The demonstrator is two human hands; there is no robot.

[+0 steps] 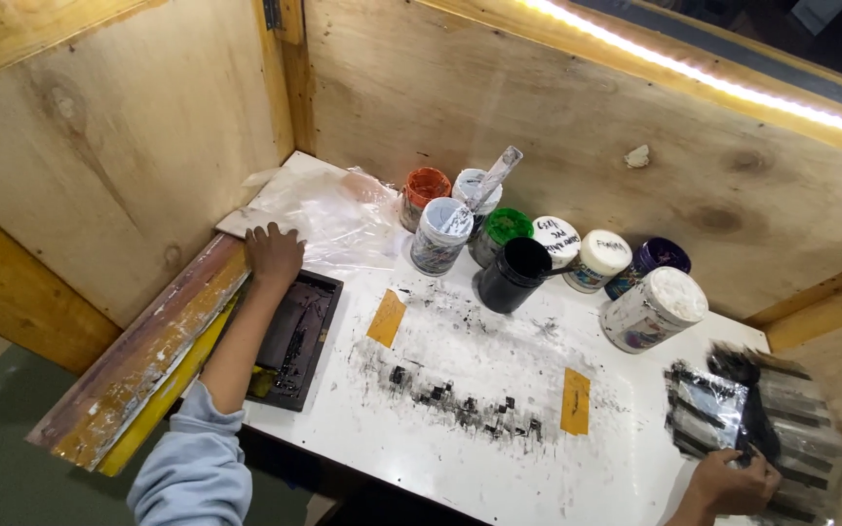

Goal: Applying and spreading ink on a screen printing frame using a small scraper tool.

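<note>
At the left edge of the white, ink-smeared desk [460, 458], the left hand [273, 253] lies flat with fingers spread, palm down on the far end of a screen-printing frame [143, 356] whose wooden rail, yellow along its lower side, tilts up off the desk edge; the hand closes on nothing, it only presses and steadies. Beneath the forearm, just beside the frame, sits a shallow black tray [294, 341] dirty with dark ink. At the near right corner the right hand [733, 482] is closed on a stack of ink-blackened plastic sheets [752, 419], fingers curled over the lower edge, and the stack is blurred, so its exact layers cannot be told. Along the far side of the desk stands a cluster of ink jars [538, 253], one open black jar [514, 275] nearest the middle, and a white tub [440, 234] with a stirring stick [489, 180] leaning out of it. Two strips of orange tape [575, 401] mark the printing spot in the middle, with black smudges between them. By my reading, the step in hand is handling the sheets while the frame is held steady; a next move would call for a firm grip on the slippery stack and keeping the frame from sliding off the edge.
</note>
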